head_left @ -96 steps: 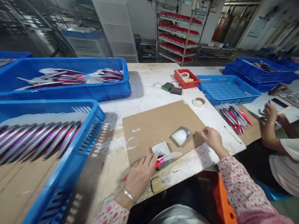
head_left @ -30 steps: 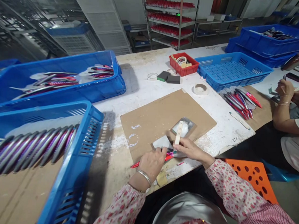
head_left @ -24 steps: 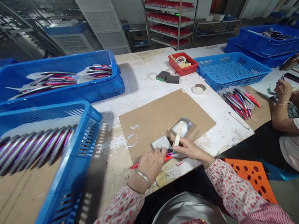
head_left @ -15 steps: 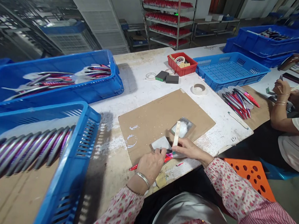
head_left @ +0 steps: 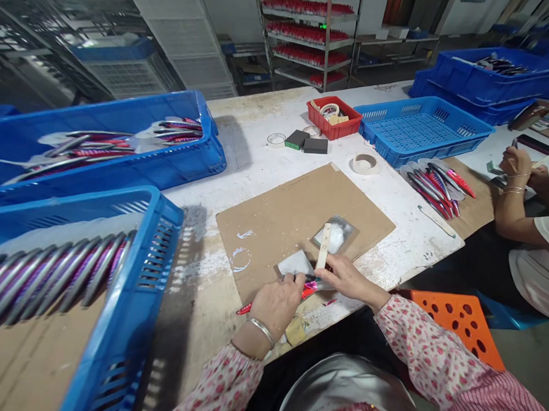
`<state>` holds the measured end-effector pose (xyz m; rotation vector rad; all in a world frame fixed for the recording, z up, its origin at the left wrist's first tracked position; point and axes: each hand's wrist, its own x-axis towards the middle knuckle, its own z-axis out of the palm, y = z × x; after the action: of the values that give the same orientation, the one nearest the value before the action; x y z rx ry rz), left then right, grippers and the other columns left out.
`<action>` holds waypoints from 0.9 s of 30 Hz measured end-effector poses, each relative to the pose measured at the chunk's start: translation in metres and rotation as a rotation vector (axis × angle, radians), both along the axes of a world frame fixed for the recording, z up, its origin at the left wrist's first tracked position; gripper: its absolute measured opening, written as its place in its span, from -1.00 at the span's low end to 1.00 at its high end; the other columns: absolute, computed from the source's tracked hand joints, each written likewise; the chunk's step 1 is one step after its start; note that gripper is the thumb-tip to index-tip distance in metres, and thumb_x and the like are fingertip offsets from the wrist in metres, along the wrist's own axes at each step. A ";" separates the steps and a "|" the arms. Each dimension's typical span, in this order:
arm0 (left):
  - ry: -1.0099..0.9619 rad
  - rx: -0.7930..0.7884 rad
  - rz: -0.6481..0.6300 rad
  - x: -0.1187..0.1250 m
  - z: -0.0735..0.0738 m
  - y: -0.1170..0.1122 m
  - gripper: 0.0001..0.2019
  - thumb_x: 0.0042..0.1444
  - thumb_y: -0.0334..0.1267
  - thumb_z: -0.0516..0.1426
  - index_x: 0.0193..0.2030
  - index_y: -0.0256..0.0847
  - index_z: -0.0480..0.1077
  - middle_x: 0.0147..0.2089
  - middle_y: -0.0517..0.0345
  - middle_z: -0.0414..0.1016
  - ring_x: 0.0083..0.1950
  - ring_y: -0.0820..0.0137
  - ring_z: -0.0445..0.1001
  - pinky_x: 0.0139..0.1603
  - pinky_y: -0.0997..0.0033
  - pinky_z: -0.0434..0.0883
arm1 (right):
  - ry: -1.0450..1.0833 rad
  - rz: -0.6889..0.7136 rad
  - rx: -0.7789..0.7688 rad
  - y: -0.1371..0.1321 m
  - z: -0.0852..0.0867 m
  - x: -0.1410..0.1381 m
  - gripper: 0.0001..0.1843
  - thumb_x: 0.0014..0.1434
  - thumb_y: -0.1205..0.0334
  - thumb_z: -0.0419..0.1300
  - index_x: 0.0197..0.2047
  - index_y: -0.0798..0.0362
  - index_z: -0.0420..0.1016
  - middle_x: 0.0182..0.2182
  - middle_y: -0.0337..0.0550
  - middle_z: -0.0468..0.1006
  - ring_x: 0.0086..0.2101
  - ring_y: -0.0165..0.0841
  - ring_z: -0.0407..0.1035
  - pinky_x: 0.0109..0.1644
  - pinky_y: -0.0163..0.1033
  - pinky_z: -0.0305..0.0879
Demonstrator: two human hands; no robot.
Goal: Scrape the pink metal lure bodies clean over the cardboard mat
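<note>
- Stick [head_left: 324, 245]: one, long axis pointing away from the person, gripped in right hand [head_left: 347, 277] fingers.
- Left hand [head_left: 276, 300] fingers pinch one red pen [head_left: 307, 289] lying crosswise on cardboard [head_left: 283, 215].

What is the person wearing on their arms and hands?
Both arms are in long, pale pink sleeves printed with small red flowers. The hands are bare, with no gloves. The left hand has a thin silver bangle at the wrist. The right hand shows no jewellery.
</note>
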<state>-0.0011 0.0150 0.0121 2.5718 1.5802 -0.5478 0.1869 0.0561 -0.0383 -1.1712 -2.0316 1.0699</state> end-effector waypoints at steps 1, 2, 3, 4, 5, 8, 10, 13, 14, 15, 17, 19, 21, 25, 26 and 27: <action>0.000 0.000 0.001 0.000 0.000 0.000 -0.66 0.24 -0.56 -0.15 -0.03 -0.25 0.34 -0.21 -0.04 0.51 -0.25 0.19 0.60 -0.34 0.31 0.49 | 0.006 -0.009 -0.007 0.000 -0.001 0.000 -0.65 0.29 -0.03 0.07 -0.40 0.05 0.31 -0.51 -0.27 0.29 -0.46 -0.40 0.17 -0.34 -0.28 0.07; 0.001 -0.004 0.004 0.000 0.000 0.000 -0.66 0.24 -0.57 -0.16 -0.03 -0.26 0.34 -0.21 -0.05 0.50 -0.25 0.19 0.60 -0.34 0.31 0.49 | 0.019 -0.010 -0.033 0.000 -0.001 0.000 -0.65 0.29 -0.03 0.07 -0.40 0.05 0.31 -0.51 -0.28 0.27 -0.47 -0.41 0.16 -0.35 -0.29 0.06; 0.002 -0.008 0.007 0.001 0.000 0.000 -0.65 0.24 -0.57 -0.16 -0.03 -0.26 0.34 -0.21 -0.06 0.50 -0.25 0.18 0.60 -0.35 0.30 0.49 | 0.037 -0.007 -0.071 0.000 -0.001 0.001 -0.64 0.29 -0.04 0.07 -0.40 0.06 0.31 -0.52 -0.30 0.25 -0.48 -0.42 0.14 -0.37 -0.29 0.05; 0.002 -0.013 0.009 0.001 0.000 0.000 -0.65 0.23 -0.57 -0.17 -0.03 -0.27 0.34 -0.21 -0.06 0.50 -0.25 0.18 0.60 -0.35 0.30 0.48 | 0.059 0.001 -0.113 0.000 -0.001 0.001 -0.64 0.28 -0.04 0.07 -0.39 0.06 0.30 -0.53 -0.31 0.23 -0.48 -0.43 0.12 -0.38 -0.30 0.03; 0.004 -0.017 0.009 0.001 0.000 0.000 -0.65 0.23 -0.58 -0.17 -0.04 -0.27 0.34 -0.22 -0.07 0.49 -0.25 0.18 0.60 -0.35 0.31 0.48 | 0.080 0.012 -0.152 0.001 -0.001 0.002 -0.64 0.27 -0.05 0.07 -0.39 0.06 0.30 -0.52 -0.32 0.20 -0.48 -0.44 0.10 -0.39 -0.31 0.01; 0.012 -0.016 0.006 0.001 0.001 0.000 -0.65 0.22 -0.59 -0.17 -0.05 -0.27 0.34 -0.26 -0.04 0.48 -0.23 0.19 0.60 -0.34 0.33 0.47 | 0.124 0.043 -0.213 0.002 0.002 0.003 -0.62 0.25 -0.08 0.09 -0.38 0.08 0.30 -0.51 -0.33 0.17 -0.47 -0.46 0.07 -0.39 -0.32 -0.01; 0.019 -0.019 0.007 0.001 0.001 0.000 -0.64 0.22 -0.59 -0.18 -0.05 -0.27 0.34 -0.27 -0.02 0.48 -0.24 0.19 0.60 -0.35 0.33 0.47 | 0.136 0.053 -0.231 0.003 0.003 0.002 -0.61 0.24 -0.09 0.10 -0.38 0.08 0.30 -0.51 -0.33 0.16 -0.47 -0.46 0.05 -0.39 -0.32 -0.02; 0.014 -0.007 0.008 0.001 0.002 0.000 -0.64 0.23 -0.59 -0.18 -0.06 -0.26 0.34 -0.27 -0.01 0.48 -0.26 0.20 0.60 -0.36 0.33 0.46 | 0.138 0.055 -0.243 0.002 0.004 0.002 -0.61 0.23 -0.10 0.09 -0.38 0.08 0.29 -0.51 -0.34 0.14 -0.48 -0.47 0.04 -0.41 -0.33 -0.05; 0.013 -0.004 0.007 0.001 0.002 0.000 -0.64 0.23 -0.58 -0.19 -0.06 -0.26 0.34 -0.27 -0.01 0.48 -0.26 0.20 0.59 -0.36 0.33 0.46 | 0.135 0.053 -0.238 0.001 0.004 0.001 -0.61 0.23 -0.10 0.09 -0.39 0.08 0.29 -0.51 -0.34 0.14 -0.48 -0.47 0.04 -0.41 -0.34 -0.05; 0.013 -0.003 0.006 0.002 0.001 0.000 -0.64 0.23 -0.58 -0.19 -0.06 -0.26 0.34 -0.27 -0.02 0.48 -0.26 0.20 0.59 -0.36 0.33 0.46 | 0.129 0.049 -0.228 0.001 0.004 0.001 -0.61 0.24 -0.10 0.09 -0.39 0.07 0.29 -0.52 -0.35 0.14 -0.48 -0.47 0.04 -0.41 -0.34 -0.05; 0.019 -0.002 0.002 0.002 0.001 -0.001 -0.64 0.23 -0.57 -0.19 -0.06 -0.26 0.33 -0.26 -0.03 0.48 -0.27 0.19 0.59 -0.37 0.32 0.46 | 0.112 0.036 -0.200 0.001 0.003 0.001 -0.61 0.24 -0.09 0.08 -0.40 0.07 0.28 -0.52 -0.35 0.15 -0.48 -0.47 0.04 -0.41 -0.34 -0.04; 0.025 0.002 -0.001 0.001 0.000 -0.001 -0.64 0.23 -0.57 -0.20 -0.06 -0.25 0.33 -0.26 -0.03 0.48 -0.28 0.20 0.59 -0.37 0.32 0.47 | 0.095 0.022 -0.166 0.001 0.003 0.001 -0.63 0.26 -0.06 0.08 -0.41 0.07 0.27 -0.52 -0.34 0.17 -0.48 -0.47 0.06 -0.40 -0.33 -0.02; 0.027 0.009 -0.004 0.001 -0.001 -0.001 -0.64 0.24 -0.56 -0.20 -0.06 -0.25 0.33 -0.26 -0.02 0.48 -0.29 0.20 0.59 -0.37 0.32 0.47 | 0.080 0.012 -0.127 0.001 0.002 0.000 -0.65 0.27 -0.03 0.07 -0.41 0.06 0.26 -0.53 -0.33 0.19 -0.49 -0.46 0.08 -0.39 -0.32 0.00; 0.016 0.021 -0.002 0.000 -0.003 -0.002 -0.66 0.25 -0.56 -0.18 -0.06 -0.24 0.34 -0.27 -0.01 0.49 -0.29 0.22 0.59 -0.37 0.35 0.48 | 0.025 -0.008 -0.022 -0.003 0.002 -0.005 -0.68 0.29 0.00 0.04 -0.41 0.03 0.23 -0.54 -0.31 0.24 -0.50 -0.43 0.13 -0.39 -0.30 0.03; 0.012 0.022 0.001 0.000 -0.003 -0.001 -0.67 0.25 -0.56 -0.16 -0.06 -0.24 0.34 -0.27 -0.01 0.49 -0.29 0.23 0.60 -0.36 0.35 0.48 | 0.010 -0.023 0.008 -0.004 0.001 -0.007 -0.68 0.29 0.01 0.03 -0.41 0.02 0.23 -0.54 -0.30 0.26 -0.51 -0.42 0.14 -0.39 -0.30 0.04; 0.010 0.023 0.005 -0.001 -0.003 -0.001 -0.67 0.25 -0.56 -0.15 -0.06 -0.23 0.35 -0.27 -0.01 0.49 -0.29 0.23 0.60 -0.36 0.36 0.48 | -0.002 -0.048 0.035 -0.006 0.000 -0.009 -0.69 0.29 0.01 0.03 -0.40 0.01 0.23 -0.54 -0.30 0.28 -0.51 -0.41 0.16 -0.40 -0.29 0.05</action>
<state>-0.0018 0.0137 0.0090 2.5848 1.6054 -0.5453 0.1777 0.0498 -0.0380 -1.1972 -2.0051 1.0068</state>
